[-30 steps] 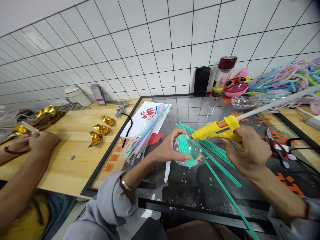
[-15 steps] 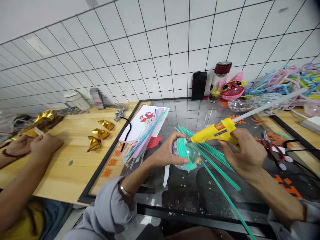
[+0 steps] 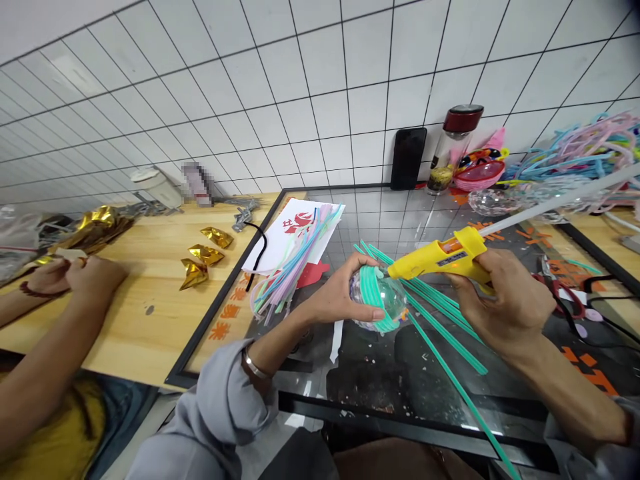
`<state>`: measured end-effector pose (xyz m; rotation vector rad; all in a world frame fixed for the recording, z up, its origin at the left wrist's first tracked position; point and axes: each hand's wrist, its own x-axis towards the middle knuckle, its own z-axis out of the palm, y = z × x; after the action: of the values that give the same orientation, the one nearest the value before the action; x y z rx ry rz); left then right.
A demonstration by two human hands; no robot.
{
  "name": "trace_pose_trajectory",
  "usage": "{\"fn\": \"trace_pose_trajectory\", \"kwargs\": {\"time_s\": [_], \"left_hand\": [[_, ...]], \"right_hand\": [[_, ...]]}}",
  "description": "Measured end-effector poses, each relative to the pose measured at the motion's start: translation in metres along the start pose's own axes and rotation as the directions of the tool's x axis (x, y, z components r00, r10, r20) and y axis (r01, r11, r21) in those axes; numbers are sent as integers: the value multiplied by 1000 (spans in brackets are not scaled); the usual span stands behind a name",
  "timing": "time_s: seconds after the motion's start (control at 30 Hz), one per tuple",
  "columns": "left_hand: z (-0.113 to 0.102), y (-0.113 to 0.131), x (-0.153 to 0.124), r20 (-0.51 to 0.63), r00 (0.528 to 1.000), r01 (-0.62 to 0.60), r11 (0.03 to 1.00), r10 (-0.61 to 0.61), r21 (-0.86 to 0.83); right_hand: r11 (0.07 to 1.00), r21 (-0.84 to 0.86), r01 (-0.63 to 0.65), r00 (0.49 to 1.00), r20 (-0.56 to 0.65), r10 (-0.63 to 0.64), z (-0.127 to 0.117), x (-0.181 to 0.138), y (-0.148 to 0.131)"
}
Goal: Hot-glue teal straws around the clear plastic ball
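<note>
Only the viewpoint seems shifted. At four o'clock in view, the clear ball (image 3: 397, 298), green-banded, is gripped by the left hand (image 3: 337, 293); the glue gun (image 3: 435, 257) by the right hand (image 3: 513, 297), nozzle at the ball's one o'clock. Gluing seems underway; steady aim is probably required.

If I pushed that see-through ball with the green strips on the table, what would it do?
The ball would probably roll, because its shape looks round. The green strips wrapped around it might make it wobble, since they seem to stick out. It may feel light for its size, as its clear shell looks hollow.
</note>
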<state>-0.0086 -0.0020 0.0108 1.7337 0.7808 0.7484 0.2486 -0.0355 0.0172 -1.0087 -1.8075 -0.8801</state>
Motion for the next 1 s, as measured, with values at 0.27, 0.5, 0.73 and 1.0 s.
{"fn": "trace_pose_trajectory", "kwargs": {"time_s": [0.27,0.5,0.73,1.0], "left_hand": [[0,1,0,-7,1000,16,999,-16,36],[-1,-1,1,-1,1000,14,999,-14,40],[0,0,1,-1,1000,3,999,-2,43],[0,1,1,0,1000,19,999,-19,30]], "right_hand": [[1000,4,1,1000,-8,-1,-2,1,-2],[1000,7,14,1000,1,-14,-4,6,-3],[1000,-3,4,1000,10,-3,-3,3,-1],[1000,5,-14,1000,-15,14,-1,1,-2]]}}
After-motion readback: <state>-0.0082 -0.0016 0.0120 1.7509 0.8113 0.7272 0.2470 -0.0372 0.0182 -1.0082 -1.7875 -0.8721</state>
